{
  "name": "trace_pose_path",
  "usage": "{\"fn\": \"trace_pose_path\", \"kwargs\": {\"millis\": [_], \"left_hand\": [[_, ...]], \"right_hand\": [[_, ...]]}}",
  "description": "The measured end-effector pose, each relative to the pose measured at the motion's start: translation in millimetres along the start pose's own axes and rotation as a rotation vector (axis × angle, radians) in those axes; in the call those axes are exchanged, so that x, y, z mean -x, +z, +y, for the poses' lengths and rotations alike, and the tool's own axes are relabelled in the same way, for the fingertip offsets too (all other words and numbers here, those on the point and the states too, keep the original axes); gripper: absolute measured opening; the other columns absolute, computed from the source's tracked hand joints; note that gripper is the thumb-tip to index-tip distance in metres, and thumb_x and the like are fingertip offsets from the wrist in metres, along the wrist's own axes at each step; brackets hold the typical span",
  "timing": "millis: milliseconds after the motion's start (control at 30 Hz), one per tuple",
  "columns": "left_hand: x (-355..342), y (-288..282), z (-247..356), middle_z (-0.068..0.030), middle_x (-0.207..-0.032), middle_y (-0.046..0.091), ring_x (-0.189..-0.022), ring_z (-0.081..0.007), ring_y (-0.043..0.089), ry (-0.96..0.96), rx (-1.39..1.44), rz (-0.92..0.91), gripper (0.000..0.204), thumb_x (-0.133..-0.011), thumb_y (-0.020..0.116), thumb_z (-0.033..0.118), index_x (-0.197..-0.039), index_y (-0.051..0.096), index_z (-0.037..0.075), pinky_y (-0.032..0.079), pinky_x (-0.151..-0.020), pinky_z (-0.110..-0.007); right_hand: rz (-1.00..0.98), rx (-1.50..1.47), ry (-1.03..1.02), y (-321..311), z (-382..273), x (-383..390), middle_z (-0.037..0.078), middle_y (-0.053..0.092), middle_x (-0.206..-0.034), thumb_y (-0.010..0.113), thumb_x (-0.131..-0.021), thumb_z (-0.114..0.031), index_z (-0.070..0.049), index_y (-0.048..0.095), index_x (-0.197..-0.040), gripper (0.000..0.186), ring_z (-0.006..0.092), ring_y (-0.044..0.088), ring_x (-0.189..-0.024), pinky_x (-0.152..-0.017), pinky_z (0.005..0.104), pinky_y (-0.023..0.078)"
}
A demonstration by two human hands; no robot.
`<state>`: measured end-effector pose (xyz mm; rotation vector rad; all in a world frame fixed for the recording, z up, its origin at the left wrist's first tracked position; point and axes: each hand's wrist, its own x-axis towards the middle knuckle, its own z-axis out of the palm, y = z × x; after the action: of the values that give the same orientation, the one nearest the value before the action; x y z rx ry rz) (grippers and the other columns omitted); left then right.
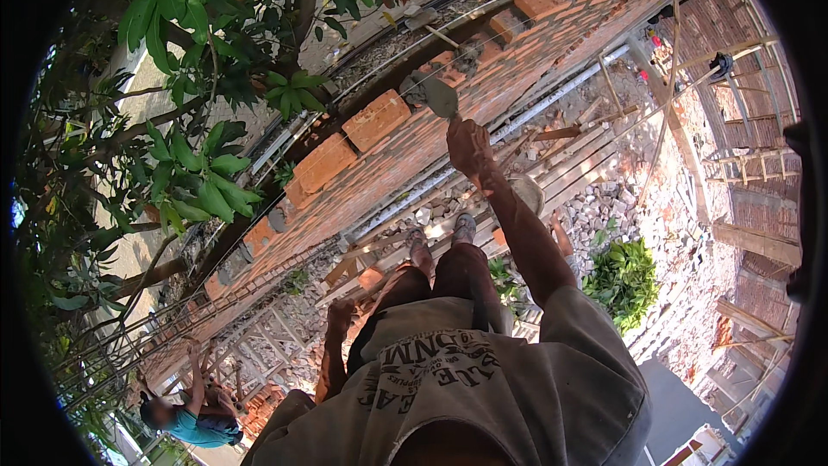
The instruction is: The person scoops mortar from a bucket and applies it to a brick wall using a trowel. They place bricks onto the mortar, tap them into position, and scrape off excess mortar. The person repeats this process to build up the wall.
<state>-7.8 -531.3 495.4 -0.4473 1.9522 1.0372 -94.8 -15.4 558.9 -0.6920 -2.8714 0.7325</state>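
My right hand [468,148] is closed round the handle of a trowel [442,98]. The trowel's grey blade lies over the top of a brick wall [405,174], beside a patch of wet mortar [413,90]. Just left of the blade, an orange brick [377,120] sits on the wall top, with another brick [324,163] further left along it. Low beside my left leg hangs my left hand [341,316], its fingers curled in and nothing visible in them.
Wooden planks [561,171] lie around my feet. Broken stone [617,207] and cut leaves [621,283] cover ground to the right. Leafy branches [194,168] reach toward the wall from the left. A co-worker [194,418] is at the lower left, near stacked bricks [261,410].
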Motion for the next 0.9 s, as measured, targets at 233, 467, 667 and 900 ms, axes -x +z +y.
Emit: {"fn": "trace_pose_path", "kwargs": {"millis": [233,467,667,900], "left_hand": [[-8.4,-2.5,0.5,-0.0080,-0.079,0.066,-0.066,-0.0186,0.068,0.037,-0.039,0.015,0.038,-0.092,0.054,0.033,-0.090,0.064,-0.003,0.051,-0.051,-0.030],[-9.0,-7.2,0.9,-0.0080,-0.079,0.066,-0.065,-0.0186,0.068,-0.030,0.025,0.030,0.032,-0.088,0.060,0.028,-0.096,0.064,-0.003,0.051,-0.052,-0.032],[6.7,-2.0,7.5,-0.0073,-0.079,0.061,-0.069,-0.0187,0.066,0.005,-0.102,0.021,0.027,-0.091,0.055,0.027,-0.089,0.060,0.000,0.048,-0.051,-0.029],[6.0,-4.2,4.9,-0.0069,-0.073,0.062,-0.061,-0.0146,0.064,-0.051,0.007,0.060,0.023,-0.087,0.058,0.024,-0.086,0.061,0.002,0.046,-0.049,-0.029]], "right_hand": [[0.074,-0.017,0.075,30.2,-31.0,21.1,0.025,0.054,-0.091,0.053,-0.085,-0.007,0.013,0.050,-0.112,0.034,0.0379,0.058,-0.081,-0.068,0.0431,0.048],[0.099,0.065,0.009,18.2,-41.4,22.4,0.025,0.055,-0.087,0.051,-0.087,-0.007,0.014,0.049,-0.114,0.035,0.0379,0.059,-0.078,-0.067,0.0446,0.048],[0.040,-0.165,-0.044,20.3,-23.3,-1.9,0.023,0.059,-0.075,0.051,-0.090,-0.016,0.004,0.058,-0.098,0.023,0.0426,0.061,-0.075,-0.065,0.0505,0.049],[-0.234,-1.017,0.154,56.2,11.3,-12.8,0.024,0.063,-0.078,0.057,-0.090,-0.031,0.001,0.061,-0.093,0.032,0.0421,0.060,-0.071,-0.062,0.0512,0.047]]}}
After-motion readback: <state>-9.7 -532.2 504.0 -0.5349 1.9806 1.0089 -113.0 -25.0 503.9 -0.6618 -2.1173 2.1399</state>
